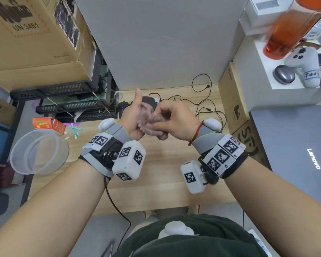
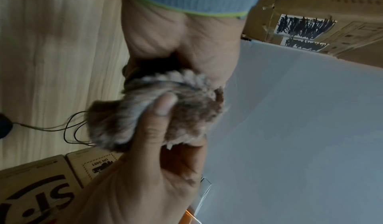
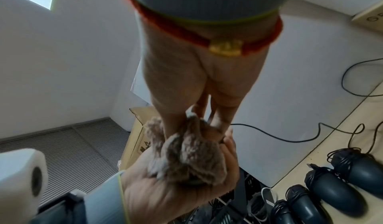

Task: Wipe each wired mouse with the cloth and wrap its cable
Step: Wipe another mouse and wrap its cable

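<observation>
While the mouse (image 1: 150,102) is cradled in the left hand (image 1: 132,117) and the cloth (image 1: 152,123) pinched by the right hand (image 1: 176,119), slippage is risked: loose cable (image 1: 202,106) may snag.

Desk: pale wood-grain desk (image 1: 167,164).
Wall: plain white wall (image 1: 161,41) directly behind the desk.
Floor: grey floor (image 1: 98,236) below the desk's near edge.

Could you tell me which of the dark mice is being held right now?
The mouse in the left hand, half covered by the cloth the right hand grips; the other mice lie on the desk, cables wrapped round them.
</observation>
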Demonstrator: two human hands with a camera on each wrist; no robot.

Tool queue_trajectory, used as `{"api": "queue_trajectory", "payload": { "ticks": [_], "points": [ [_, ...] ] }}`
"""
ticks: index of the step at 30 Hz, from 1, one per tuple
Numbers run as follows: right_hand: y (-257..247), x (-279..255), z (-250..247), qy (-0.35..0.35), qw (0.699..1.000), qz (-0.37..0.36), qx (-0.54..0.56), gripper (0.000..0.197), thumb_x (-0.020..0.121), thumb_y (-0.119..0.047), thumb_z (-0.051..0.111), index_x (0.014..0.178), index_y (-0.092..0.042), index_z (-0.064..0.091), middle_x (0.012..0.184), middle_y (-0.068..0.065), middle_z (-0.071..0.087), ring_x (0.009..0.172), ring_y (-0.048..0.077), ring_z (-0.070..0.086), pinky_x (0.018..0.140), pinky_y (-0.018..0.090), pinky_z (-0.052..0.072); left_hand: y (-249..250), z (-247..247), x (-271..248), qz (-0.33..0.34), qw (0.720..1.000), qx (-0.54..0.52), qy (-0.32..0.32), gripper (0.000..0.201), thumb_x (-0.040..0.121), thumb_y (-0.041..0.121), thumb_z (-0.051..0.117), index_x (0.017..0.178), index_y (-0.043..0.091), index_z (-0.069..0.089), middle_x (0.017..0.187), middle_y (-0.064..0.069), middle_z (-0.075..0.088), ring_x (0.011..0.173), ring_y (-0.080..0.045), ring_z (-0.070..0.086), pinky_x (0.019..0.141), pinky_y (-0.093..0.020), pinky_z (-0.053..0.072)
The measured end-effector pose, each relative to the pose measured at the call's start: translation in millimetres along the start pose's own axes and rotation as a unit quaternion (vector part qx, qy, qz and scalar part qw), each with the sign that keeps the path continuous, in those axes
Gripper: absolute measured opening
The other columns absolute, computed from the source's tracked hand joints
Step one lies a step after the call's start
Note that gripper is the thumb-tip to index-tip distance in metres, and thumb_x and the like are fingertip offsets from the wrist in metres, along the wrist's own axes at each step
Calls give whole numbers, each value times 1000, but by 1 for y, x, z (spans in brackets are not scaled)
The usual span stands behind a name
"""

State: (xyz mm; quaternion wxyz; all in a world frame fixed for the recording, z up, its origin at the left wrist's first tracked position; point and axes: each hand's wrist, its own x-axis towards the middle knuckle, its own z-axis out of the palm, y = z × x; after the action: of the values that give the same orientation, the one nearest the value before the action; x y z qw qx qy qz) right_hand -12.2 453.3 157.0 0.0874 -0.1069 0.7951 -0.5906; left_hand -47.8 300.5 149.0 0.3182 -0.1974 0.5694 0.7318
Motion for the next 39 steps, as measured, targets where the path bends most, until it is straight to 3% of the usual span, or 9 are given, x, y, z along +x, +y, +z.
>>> {"api": "queue_trajectory", "payload": {
  "ticks": [3, 8, 15, 17, 21, 24, 27, 33, 39],
  "points": [
    [7, 4, -15, -34, 998, 29, -42, 34, 72, -1, 82, 64, -23, 57, 56, -4, 56, 51, 17, 53, 48, 22, 44, 3, 2, -3, 6, 999, -5, 31, 72, 94, 75, 43, 72, 8, 58, 69, -10, 56, 60, -24, 59, 59, -30, 54],
    [9, 13, -23, 86, 993, 43, -72, 32, 73, -14, 85, 63, -26, 56, 55, -14, 54, 51, 4, 45, 56, 23, 39, 0, 19, -3, 41, 999, 8, 26, 71, 101, 66, 38, 122, 3, 64, 103, -19, 72, 70, -29, 72, 57, -33, 57],
    [-11, -5, -8, -122, 992, 32, -19, 26, 68, 8, 80, 70, -12, 63, 72, 5, 59, 56, 29, 57, 38, 23, 45, 17, 6, 3, 66, 976, 132, 162, 67, 95, 72, 46, 94, 11, 73, 85, -6, 76, 80, -25, 72, 81, -35, 58],
    [-5, -1, -17, -67, 996, 54, 18, 28, 70, 8, 77, 69, -14, 60, 66, 2, 62, 55, 19, 57, 41, 23, 46, 18, 12, 1, 44, 990, 91, 102, 73, 94, 72, 47, 107, 5, 72, 93, -11, 78, 85, -29, 75, 85, -42, 61],
    [6, 13, -28, 90, 994, 59, 11, 25, 69, -8, 78, 67, -21, 56, 61, -6, 56, 53, 11, 50, 53, 23, 42, 6, 24, -1, 49, 998, 12, 21, 63, 102, 67, 33, 96, 11, 60, 79, -8, 69, 60, -23, 68, 52, -27, 55],
    [-5, 2, -18, 7, 997, 51, 49, 29, 77, 10, 72, 70, -12, 56, 56, 2, 55, 48, 19, 51, 44, 22, 43, 8, 19, -2, 42, 998, 35, 34, 71, 95, 79, 27, 74, 18, 55, 71, -7, 64, 57, -22, 60, 52, -28, 48],
    [-12, -6, -16, -78, 996, 29, 25, 20, 76, 6, 78, 72, -4, 61, 63, 10, 57, 55, 23, 55, 46, 25, 47, 13, 12, -3, 7, 994, 79, 70, 87, 90, 85, 27, 87, 8, 69, 81, -14, 73, 69, -28, 69, 64, -34, 56],
    [-8, 19, -26, 146, 985, 57, 78, 30, 82, 1, 74, 68, -16, 55, 62, -3, 54, 49, 9, 53, 46, 24, 45, 12, 34, -14, 61, 997, 39, 5, 79, 100, 71, 12, 111, 14, 66, 74, -8, 69, 52, -18, 64, 52, -25, 51],
    [-8, 11, -10, 43, 999, 4, 11, 30, 77, -7, 80, 66, -22, 57, 60, -13, 54, 57, 5, 49, 54, 21, 42, 19, 25, -23, 58, 997, 54, -28, 72, 105, 62, 12, 87, 11, 59, 78, -11, 66, 52, -21, 68, 50, -26, 56]
  ]
}}
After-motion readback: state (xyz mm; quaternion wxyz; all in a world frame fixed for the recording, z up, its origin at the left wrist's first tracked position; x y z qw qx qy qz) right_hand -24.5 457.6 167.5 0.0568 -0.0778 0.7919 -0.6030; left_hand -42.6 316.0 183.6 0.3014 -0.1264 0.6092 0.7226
